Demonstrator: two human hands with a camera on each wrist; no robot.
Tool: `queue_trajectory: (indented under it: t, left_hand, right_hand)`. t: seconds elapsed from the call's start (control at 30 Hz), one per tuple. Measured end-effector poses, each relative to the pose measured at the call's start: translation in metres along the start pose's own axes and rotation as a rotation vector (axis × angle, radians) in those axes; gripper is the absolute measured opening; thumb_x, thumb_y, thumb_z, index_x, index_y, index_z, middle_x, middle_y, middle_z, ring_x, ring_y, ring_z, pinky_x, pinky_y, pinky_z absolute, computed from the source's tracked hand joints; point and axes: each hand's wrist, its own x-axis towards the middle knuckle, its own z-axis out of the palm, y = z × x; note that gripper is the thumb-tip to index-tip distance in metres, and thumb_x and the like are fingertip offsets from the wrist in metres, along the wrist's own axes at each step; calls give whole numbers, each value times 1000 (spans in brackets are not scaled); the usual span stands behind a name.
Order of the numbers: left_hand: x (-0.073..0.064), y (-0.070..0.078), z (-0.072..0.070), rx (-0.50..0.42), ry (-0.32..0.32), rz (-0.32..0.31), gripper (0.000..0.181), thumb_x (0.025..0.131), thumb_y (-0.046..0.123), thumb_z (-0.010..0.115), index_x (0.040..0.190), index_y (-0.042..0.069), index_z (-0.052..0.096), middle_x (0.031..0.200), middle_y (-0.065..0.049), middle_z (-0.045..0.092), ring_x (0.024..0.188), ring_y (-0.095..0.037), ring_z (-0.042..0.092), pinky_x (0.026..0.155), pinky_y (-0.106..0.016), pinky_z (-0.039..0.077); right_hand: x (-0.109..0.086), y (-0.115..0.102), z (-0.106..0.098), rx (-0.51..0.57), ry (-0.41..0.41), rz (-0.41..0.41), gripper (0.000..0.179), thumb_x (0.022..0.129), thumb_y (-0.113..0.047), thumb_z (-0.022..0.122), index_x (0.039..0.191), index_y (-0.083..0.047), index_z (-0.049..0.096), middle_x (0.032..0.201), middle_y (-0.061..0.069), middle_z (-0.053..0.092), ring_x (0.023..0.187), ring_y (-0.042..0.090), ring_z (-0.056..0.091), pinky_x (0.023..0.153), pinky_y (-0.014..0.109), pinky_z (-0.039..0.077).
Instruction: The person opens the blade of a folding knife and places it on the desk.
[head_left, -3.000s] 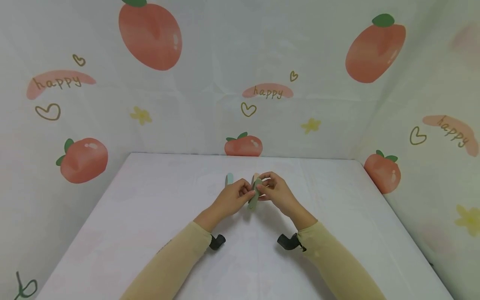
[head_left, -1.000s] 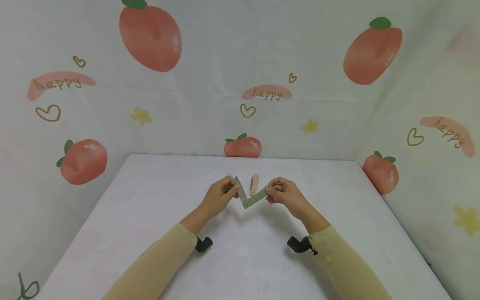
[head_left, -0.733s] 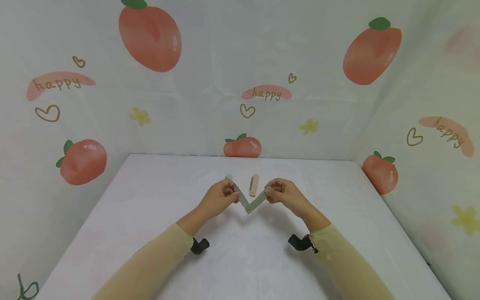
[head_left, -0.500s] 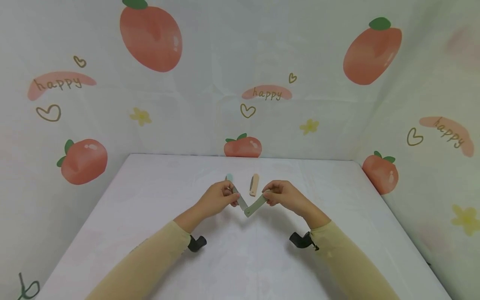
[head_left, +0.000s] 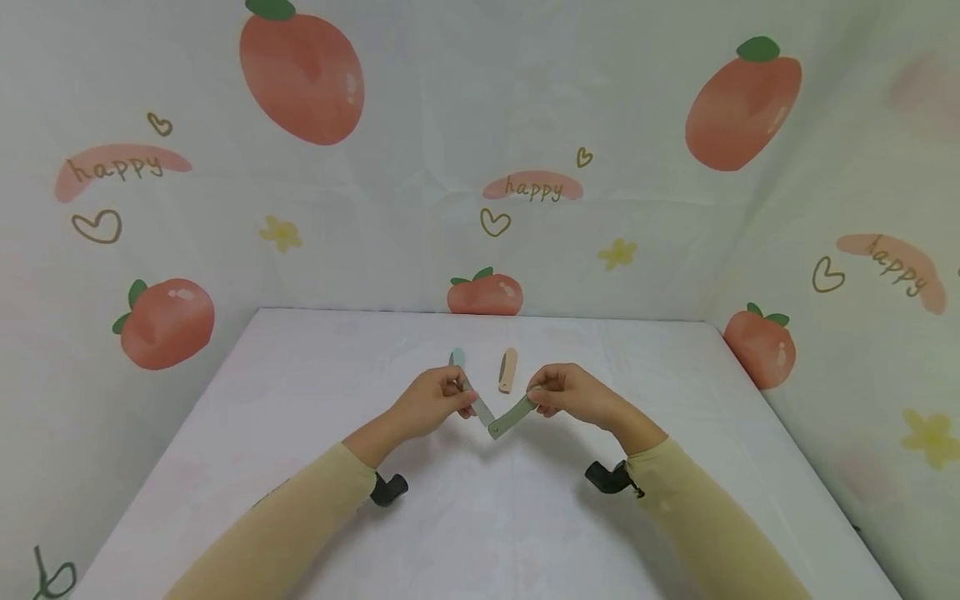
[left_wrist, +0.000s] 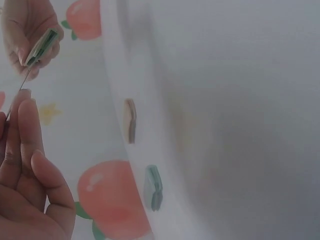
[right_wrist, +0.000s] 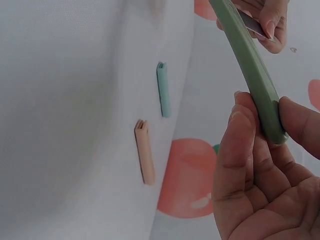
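Note:
A folding knife [head_left: 512,417] with a green handle hangs over the table in a V shape, its hinge lowest and its blade [head_left: 482,409] swung partly out. My left hand [head_left: 437,398] pinches the blade near the tip between thumb and fingers. The handle's far end is pinched by my right hand [head_left: 573,394]. In the right wrist view the green handle [right_wrist: 250,70] runs up from thumb and fingertips towards the other hand. Behind the hands lie a beige folding knife [head_left: 508,371] and a mint one [head_left: 457,357], whose near end my left hand hides in the head view.
The white-covered table [head_left: 360,517] reaches back to a fruit-printed cloth wall [head_left: 420,233], with more cloth at both sides. A black wrist camera [head_left: 390,489] sticks out from the left sleeve, another [head_left: 606,477] from the right sleeve.
The blade has swung out from the green handle as both hands moved apart. In the last second the hands lowered slightly towards me and the left fingers settled on the blade's tip end.

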Motion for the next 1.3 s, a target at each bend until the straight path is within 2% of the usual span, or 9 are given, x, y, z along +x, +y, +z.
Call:
queue_trajectory:
  t: [0.17, 0.27, 0.37, 0.5, 0.6, 0.7, 0.83, 1.1, 1.3]
  left_hand:
    - [4, -3, -3, -27, 33, 28, 14, 99, 13, 64, 90, 4, 59, 83, -6, 74, 77, -15, 70, 80, -34, 47]
    - [6, -5, -4, -75, 60, 33, 13, 98, 11, 65, 90, 3, 59, 84, -6, 73, 78, -17, 70, 84, -42, 51]
    - [7, -7, -4, -135, 94, 45, 13, 98, 10, 65, 90, 1, 59, 85, -8, 73, 79, -23, 71, 87, -48, 53]
    - [10, -10, -3, -195, 146, 62, 13, 98, 7, 65, 92, -3, 59, 88, -13, 74, 80, -24, 71, 85, -39, 56]
    - [12, -11, -2, -234, 192, 61, 13, 98, 6, 65, 93, -4, 59, 90, -15, 74, 80, -20, 71, 81, -30, 56]
    - [13, -10, -1, -272, 237, 56, 13, 98, 5, 64, 94, -5, 59, 89, -17, 73, 80, -22, 71, 80, -29, 57]
    - [15, -9, 1, -306, 286, 56, 15, 98, 7, 65, 94, -5, 58, 89, -19, 73, 82, -26, 72, 83, -30, 56]
    - [21, -10, 7, -387, 400, 45, 14, 97, 7, 66, 92, -4, 58, 87, -20, 74, 73, -11, 71, 81, -25, 55]
    - [26, -11, 11, -423, 509, 46, 18, 97, 7, 66, 85, 2, 54, 81, -14, 75, 70, -10, 71, 78, -30, 54]
  right_hand:
    - [-1, 3, -5, -1, 34, -18, 18, 98, -11, 65, 108, 5, 63, 95, 16, 71, 92, 45, 64, 79, 36, 56]
    - [0, 6, -7, 17, 61, -30, 19, 99, -10, 64, 109, 6, 63, 96, 13, 72, 92, 43, 65, 80, 36, 57]
    - [-1, 7, -7, 52, 97, -32, 20, 99, -9, 63, 110, 8, 62, 97, 18, 71, 92, 41, 66, 81, 35, 57]
    - [-1, 6, -7, 94, 162, -26, 22, 99, -9, 62, 111, 9, 61, 97, 21, 70, 91, 32, 67, 79, 31, 56]
    - [1, 7, -6, 135, 203, -32, 22, 100, -8, 62, 112, 10, 60, 95, 16, 71, 86, 21, 68, 78, 28, 56]
    - [3, 8, -6, 204, 233, -38, 22, 100, -7, 61, 112, 11, 60, 92, 10, 71, 83, 14, 67, 77, 27, 56]
    - [6, 11, -4, 276, 272, -41, 20, 101, -8, 60, 110, 10, 58, 89, 4, 71, 82, 12, 67, 78, 26, 55]
    - [13, 12, 1, 403, 373, -12, 16, 102, -9, 58, 109, 6, 56, 87, 1, 70, 82, 12, 66, 79, 26, 55]
    - [16, 11, 5, 498, 410, -24, 17, 103, -8, 56, 113, 6, 54, 90, 2, 67, 82, 12, 65, 79, 24, 54]
